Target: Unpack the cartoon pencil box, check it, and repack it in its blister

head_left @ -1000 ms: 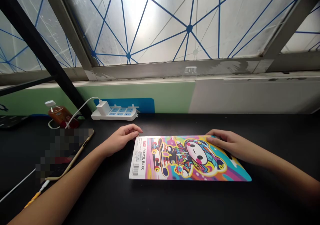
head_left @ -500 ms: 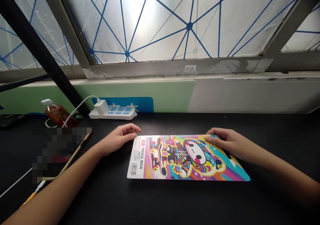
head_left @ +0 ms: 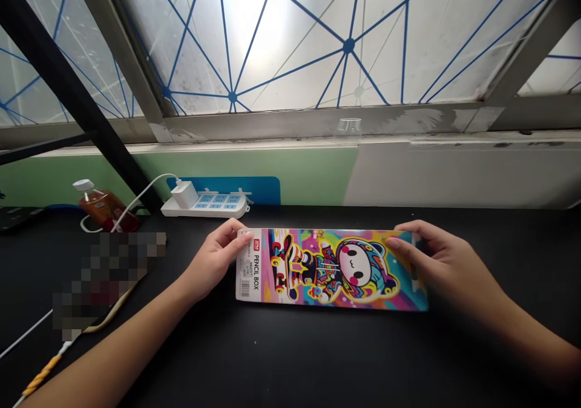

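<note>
White power strip, amber bottle, blue-taped window

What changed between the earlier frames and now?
The pencil box has shifted toward the window and looks shorter end to end, perhaps tilted. The left hand and right hand have moved onto its two ends and grip it. The power strip and bottle stayed put.

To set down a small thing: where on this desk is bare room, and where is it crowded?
Bare black desktop lies in front of the colourful pencil box and beyond the right hand. It is crowded at left, around the white power strip, amber plastic bottle and a blurred object.
</note>
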Tool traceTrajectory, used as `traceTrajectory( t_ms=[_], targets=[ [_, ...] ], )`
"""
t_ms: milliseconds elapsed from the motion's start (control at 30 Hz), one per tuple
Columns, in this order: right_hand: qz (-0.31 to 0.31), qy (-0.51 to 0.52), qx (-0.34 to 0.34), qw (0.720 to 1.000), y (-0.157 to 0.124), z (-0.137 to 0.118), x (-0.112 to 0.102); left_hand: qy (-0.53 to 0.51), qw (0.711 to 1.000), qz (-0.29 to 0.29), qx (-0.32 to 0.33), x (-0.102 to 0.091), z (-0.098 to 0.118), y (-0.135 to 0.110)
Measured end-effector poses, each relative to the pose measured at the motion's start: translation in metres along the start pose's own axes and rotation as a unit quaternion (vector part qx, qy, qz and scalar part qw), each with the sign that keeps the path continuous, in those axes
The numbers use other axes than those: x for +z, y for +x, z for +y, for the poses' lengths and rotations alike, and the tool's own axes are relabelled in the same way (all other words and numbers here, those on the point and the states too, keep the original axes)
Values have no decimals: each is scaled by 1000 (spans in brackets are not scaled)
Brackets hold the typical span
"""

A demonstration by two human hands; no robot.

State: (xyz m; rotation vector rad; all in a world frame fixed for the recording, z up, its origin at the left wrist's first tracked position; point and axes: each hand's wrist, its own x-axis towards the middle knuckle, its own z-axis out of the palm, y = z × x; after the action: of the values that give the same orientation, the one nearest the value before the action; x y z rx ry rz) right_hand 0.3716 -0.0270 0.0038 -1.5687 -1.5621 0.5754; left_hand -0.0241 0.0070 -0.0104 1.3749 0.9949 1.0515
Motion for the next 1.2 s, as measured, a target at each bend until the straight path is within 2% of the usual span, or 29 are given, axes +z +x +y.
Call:
traceTrajectory(
  t_ms=[100, 300, 500, 667, 833, 967, 1033, 1100, 1200],
  targets=[
    [19, 6, -2, 1000, -1, 1, -1, -9, 999, 15, 40, 4, 4, -3],
    [30, -36, -21, 999, -3, 1, -1, -28, 997, 47, 50, 10, 7, -6],
    [72, -79, -147, 983, -12, 0, 1, -87, 991, 86, 45, 11, 10, -5],
    [71, -81, -242, 964, -14, 0, 1, -152, 982, 101, 45, 9, 11, -5],
    [59, -153, -392, 905, -12, -1, -11, -143, 988, 50, 8, 16, 2, -4],
    [37, -181, -441, 878, -12, -2, -16, -143, 990, 0, -7, 14, 1, -2],
    [27, -189, -436, 880, -11, -4, -16, -120, 993, -15, -13, 8, 4, -3],
    [1, -184, -410, 893, -9, -7, -14, -47, 997, -48, -33, 0, 8, -3],
    [-80, -157, -357, 917, -5, -10, -11, 65, 988, -127, -64, -11, 13, -3]
  ],
)
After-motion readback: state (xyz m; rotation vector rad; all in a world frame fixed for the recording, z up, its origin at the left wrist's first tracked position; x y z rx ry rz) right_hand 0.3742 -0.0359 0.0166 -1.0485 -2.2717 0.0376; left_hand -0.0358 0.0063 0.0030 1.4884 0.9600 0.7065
